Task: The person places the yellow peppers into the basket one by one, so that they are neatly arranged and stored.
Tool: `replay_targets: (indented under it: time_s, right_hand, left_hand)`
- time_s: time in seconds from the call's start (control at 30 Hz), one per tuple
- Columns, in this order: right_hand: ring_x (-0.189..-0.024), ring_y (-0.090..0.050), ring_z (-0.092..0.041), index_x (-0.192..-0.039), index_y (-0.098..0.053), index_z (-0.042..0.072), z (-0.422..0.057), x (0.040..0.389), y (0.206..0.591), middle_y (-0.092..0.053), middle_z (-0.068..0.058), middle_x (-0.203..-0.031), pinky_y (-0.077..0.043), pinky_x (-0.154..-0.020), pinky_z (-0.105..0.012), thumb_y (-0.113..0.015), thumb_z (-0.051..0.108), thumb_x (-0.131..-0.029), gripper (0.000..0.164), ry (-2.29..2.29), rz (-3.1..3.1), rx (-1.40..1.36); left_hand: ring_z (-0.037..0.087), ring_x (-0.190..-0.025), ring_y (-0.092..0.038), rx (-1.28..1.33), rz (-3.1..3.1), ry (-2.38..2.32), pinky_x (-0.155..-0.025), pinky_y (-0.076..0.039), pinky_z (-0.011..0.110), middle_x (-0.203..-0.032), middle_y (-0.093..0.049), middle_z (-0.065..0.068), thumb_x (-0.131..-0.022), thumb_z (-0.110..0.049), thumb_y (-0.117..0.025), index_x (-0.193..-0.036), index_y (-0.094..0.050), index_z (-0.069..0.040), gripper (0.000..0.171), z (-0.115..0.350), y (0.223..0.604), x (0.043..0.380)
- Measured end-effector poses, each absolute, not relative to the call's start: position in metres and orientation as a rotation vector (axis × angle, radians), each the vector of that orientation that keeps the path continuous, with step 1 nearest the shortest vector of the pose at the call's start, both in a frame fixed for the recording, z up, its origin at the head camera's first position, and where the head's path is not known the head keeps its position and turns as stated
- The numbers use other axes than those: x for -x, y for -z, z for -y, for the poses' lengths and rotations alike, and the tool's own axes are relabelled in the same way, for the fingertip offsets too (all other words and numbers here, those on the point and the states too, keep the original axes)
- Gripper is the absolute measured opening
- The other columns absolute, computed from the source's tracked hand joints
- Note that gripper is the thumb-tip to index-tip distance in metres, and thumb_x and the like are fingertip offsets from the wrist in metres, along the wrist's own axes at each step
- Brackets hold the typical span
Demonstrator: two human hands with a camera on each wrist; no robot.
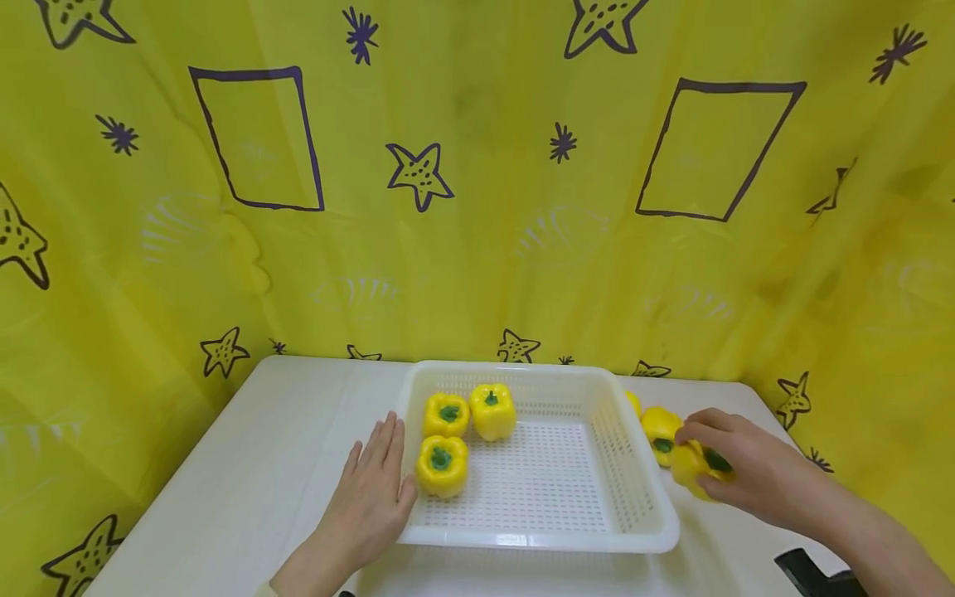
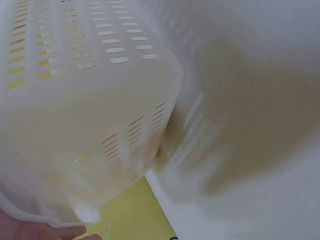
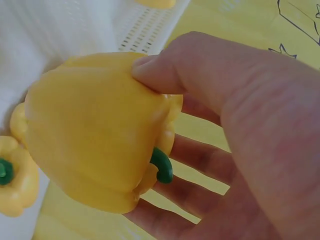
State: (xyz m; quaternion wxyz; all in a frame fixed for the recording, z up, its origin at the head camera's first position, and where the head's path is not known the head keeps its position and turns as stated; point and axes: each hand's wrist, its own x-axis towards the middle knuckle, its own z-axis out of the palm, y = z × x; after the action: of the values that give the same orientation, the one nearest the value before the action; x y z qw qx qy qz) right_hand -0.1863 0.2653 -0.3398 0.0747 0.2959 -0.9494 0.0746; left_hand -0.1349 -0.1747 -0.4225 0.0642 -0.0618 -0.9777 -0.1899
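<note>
Holds a yellow pepper (image 1: 685,470) in the right hand (image 1: 761,464), just outside the right side of the white basket (image 1: 522,541). Pinches this pepper with the thumb on one side and the fingers on the other side, with small gaps between the fingers. Looks big and close in the right wrist view, tipped over, with a bent green stem (image 3: 162,167) poking out toward the palm. Cannot tell about any touch between this pepper and the white table (image 1: 224,464).

Rests the left hand (image 1: 367,491) against the left side of the basket, with the fingers straight and mostly close together, and with the thumb a bit out to the side, by the rim. Shows only a little of this hand in the left wrist view, down in the corner by the rim.

Has three yellow peppers inside the basket, all toward the left: a left pepper (image 1: 446,417), a back pepper (image 1: 494,414) and a front pepper (image 1: 443,473), all with green stems up. Has two more on the table, right of the basket: a near pepper (image 1: 659,424), just beside the held one, and a far pepper (image 1: 633,403), mostly hidden behind the rim.

Has a yellow curtain (image 1: 477,249) behind and at both sides, with dark stars and boxes drawn on it. Shows part of a black thing (image 1: 809,574) low down by the right arm, too cut off to name.
</note>
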Motion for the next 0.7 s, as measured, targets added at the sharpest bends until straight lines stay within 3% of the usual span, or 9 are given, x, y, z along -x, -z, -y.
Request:
replay_targets:
  time_s: [0.2,0.7]
  right_hand:
    - [-0.104,-0.063,-0.028,-0.11,-0.069,0.019,-0.252,0.19,0.333,-0.063,-0.011,-0.122,-0.058,-0.077,-0.038,-0.085,0.016,-0.073,0.041,-0.208,2.886,-0.878]
    - [-0.105,-0.062,-0.031,-0.109,-0.069,0.018,-0.222,0.193,0.326,-0.062,-0.012,-0.122,-0.057,-0.075,-0.04,-0.082,0.008,-0.073,0.039,-0.22,2.725,-0.971]
  left_hand:
    - [0.037,-0.153,-0.019,0.183,2.958,0.567,-0.12,-0.018,0.062,-0.165,-0.016,0.018,-0.1,-0.028,-0.046,-0.155,-0.024,0.004,0.067,0.175,0.423,0.135]
    - [0.036,-0.154,-0.015,0.183,2.965,0.54,-0.121,-0.014,0.06,-0.165,-0.016,0.018,-0.1,-0.028,-0.045,-0.155,-0.024,0.004,0.066,0.174,0.422,0.135]
